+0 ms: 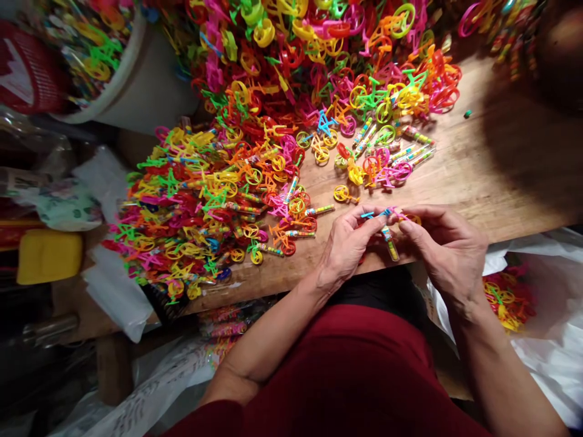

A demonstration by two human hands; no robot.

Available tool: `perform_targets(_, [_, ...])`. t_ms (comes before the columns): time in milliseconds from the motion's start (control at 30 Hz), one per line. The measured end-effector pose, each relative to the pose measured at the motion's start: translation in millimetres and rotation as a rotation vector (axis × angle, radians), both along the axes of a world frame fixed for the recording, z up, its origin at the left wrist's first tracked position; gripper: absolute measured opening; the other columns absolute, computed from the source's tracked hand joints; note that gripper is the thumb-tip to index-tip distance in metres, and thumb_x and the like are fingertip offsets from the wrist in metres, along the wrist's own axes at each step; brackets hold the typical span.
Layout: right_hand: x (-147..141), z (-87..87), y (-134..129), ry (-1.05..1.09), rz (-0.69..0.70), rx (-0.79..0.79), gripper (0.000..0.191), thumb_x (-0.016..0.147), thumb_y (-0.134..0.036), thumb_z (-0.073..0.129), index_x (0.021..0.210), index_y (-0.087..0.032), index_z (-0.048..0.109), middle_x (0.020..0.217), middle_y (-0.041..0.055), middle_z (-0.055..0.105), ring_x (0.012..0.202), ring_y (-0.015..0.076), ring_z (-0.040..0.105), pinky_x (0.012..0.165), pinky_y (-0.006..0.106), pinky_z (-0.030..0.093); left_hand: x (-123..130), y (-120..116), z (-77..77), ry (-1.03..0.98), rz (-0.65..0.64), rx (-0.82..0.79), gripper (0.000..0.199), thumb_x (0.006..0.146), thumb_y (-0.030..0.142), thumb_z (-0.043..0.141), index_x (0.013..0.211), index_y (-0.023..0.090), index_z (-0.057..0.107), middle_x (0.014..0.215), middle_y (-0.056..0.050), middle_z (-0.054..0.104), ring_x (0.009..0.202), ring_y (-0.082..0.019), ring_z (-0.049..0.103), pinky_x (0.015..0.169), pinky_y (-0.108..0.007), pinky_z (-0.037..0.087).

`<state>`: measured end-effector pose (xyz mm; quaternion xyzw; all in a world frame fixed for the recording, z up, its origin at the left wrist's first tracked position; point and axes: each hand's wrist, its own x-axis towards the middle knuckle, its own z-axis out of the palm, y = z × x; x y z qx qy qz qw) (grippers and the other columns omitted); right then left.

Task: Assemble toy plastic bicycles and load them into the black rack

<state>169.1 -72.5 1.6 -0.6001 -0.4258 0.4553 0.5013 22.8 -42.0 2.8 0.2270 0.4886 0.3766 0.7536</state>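
Observation:
Near the front edge of the wooden table [473,182], my left hand [348,243] pinches a small blue plastic piece [368,215]. My right hand [449,249] closes its fingertips on a pink plastic piece [399,213] that meets the blue one. Between my hands a clear candy tube [390,244] with coloured candies hangs slanting down from the blue part. Part of a yellow-orange wheel [413,220] shows by my right fingers. Just beyond my hands lies a yellow wheel piece [341,193], with pink and red toy pieces [387,171] behind it.
Large heaps of colourful plastic toy bicycles [273,67] cover the back and left. More candy tubes [414,155] lie beyond my hands. A white bucket [136,79] and red basket [34,67] stand back left. A white bag [551,340] with toy pieces is at right.

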Motion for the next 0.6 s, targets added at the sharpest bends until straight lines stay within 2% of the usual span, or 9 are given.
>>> perform_targets(67, [-1, 0.1, 0, -0.021, 0.020, 0.020, 0.010, 0.084, -0.032, 0.077, 0.092, -0.026, 0.076, 0.093, 0.0022, 0.074, 0.081, 0.0165, 0.071, 0.068, 0.028, 0.059, 1, -1, 0.0, -0.016, -0.001, 0.006, 0.037, 0.068, 0.035, 0.088, 0.092, 0.015, 0.067, 0.083, 0.000, 0.072, 0.068, -0.009, 0.065, 0.069, -0.022, 0.055])
perform_targets(200, [-1, -2.2, -2, -0.089, 0.034, 0.036, 0.009, 0.089, -0.032, 0.072, 0.095, -0.026, 0.076, 0.098, 0.0027, 0.074, 0.089, 0.0173, 0.071, 0.078, 0.031, 0.059, 5, -4, -0.8, -0.048, 0.009, -0.030, 0.033, 0.071, 0.031, 0.086, 0.092, 0.015, 0.067, 0.080, 0.001, 0.071, 0.069, -0.010, 0.065, 0.070, -0.023, 0.056])
perform_targets(267, [0, -3.5, -4, -0.096, 0.018, 0.013, 0.010, 0.090, -0.032, 0.070, 0.096, -0.026, 0.076, 0.097, 0.0024, 0.075, 0.086, 0.0173, 0.071, 0.079, 0.032, 0.059, 6, -4, -0.9, -0.055, 0.010, -0.053, 0.029, 0.074, 0.028, 0.084, 0.093, 0.014, 0.067, 0.081, 0.000, 0.071, 0.070, -0.010, 0.065, 0.071, -0.024, 0.057])
perform_targets(400, [-2, -4.2, -6, -0.063, -0.088, 0.075, 0.010, 0.090, -0.031, 0.071, 0.098, -0.026, 0.075, 0.098, 0.0021, 0.075, 0.090, 0.0172, 0.071, 0.085, 0.032, 0.059, 8, -3, -0.7, -0.101, 0.014, -0.146, 0.028, 0.073, 0.023, 0.084, 0.093, 0.012, 0.067, 0.083, -0.002, 0.071, 0.068, -0.009, 0.064, 0.067, -0.022, 0.056])
perform_targets(467, [-3, -5.3, -6, -0.014, -0.133, 0.066, 0.011, 0.087, -0.030, 0.074, 0.097, -0.026, 0.074, 0.097, 0.0015, 0.075, 0.088, 0.0165, 0.071, 0.082, 0.029, 0.059, 9, -3, -1.2, -0.119, 0.017, -0.167, 0.029, 0.073, 0.023, 0.084, 0.093, 0.012, 0.067, 0.084, -0.002, 0.071, 0.068, -0.009, 0.065, 0.067, -0.022, 0.056])
perform_targets(600, [-5, -11.9, -6, 0.107, -0.084, -0.044, 0.010, 0.084, -0.029, 0.077, 0.091, -0.024, 0.072, 0.090, 0.0003, 0.074, 0.081, 0.0145, 0.071, 0.074, 0.026, 0.059, 10, -6, -4.3, -0.121, 0.038, -0.115, 0.033, 0.070, 0.028, 0.087, 0.092, 0.015, 0.066, 0.082, 0.001, 0.070, 0.069, -0.009, 0.064, 0.070, -0.023, 0.055])
